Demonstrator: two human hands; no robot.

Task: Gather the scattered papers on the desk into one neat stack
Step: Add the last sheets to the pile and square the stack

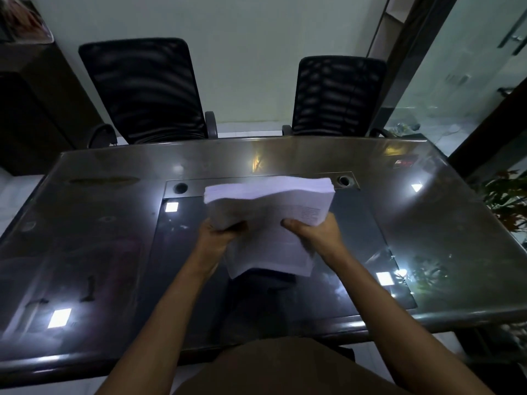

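A thick stack of papers [271,201] sits in the middle of the frame, lifted off the glass worktop [114,223], bent, with its near sheets drooping toward the camera. The left hand [216,238] grips its lower left corner, fingers curled round the edge. The right hand [316,235] holds the lower right side, thumb pressed on top, fingers hidden underneath. Across the worktop stand two black mesh chairs [142,89]. A plant [507,201] shows at the right edge.

The single head-worn camera looks forward and steeply down, close above the dark glossy glass-topped desk [85,223].
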